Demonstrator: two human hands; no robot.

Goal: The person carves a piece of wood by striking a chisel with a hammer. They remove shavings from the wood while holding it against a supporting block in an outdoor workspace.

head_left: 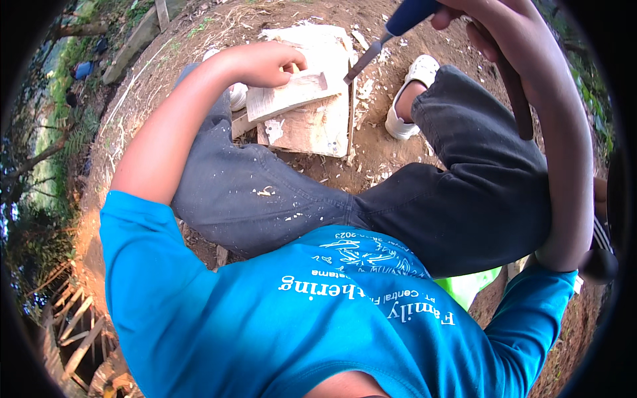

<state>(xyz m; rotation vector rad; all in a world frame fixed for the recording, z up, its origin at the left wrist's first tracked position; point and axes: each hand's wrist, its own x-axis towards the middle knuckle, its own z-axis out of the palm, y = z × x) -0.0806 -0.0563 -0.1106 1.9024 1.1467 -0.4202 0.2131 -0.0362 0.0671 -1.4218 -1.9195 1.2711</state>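
Note:
My left hand (269,64) curls its fingers at the far edge of a pale, partly carved wood piece (285,96). Beneath that piece is a broad, light wooden block (318,129) on the ground between my legs. My right hand (488,20), up at the top right, is closed at the end of a chisel's blue handle (411,16). The chisel's metal shank (365,62) slants down to the left, its tip near the right end of the carved piece. A dark brown, curved bar (514,89) runs along my right hand and wrist; its kind is unclear.
Wood shavings (365,89) litter the brown soil around the block. My foot in a white clog (405,109) stands right of it. Several wooden sticks (73,328) lie at the lower left, and a bright green item (484,285) sits behind my right thigh.

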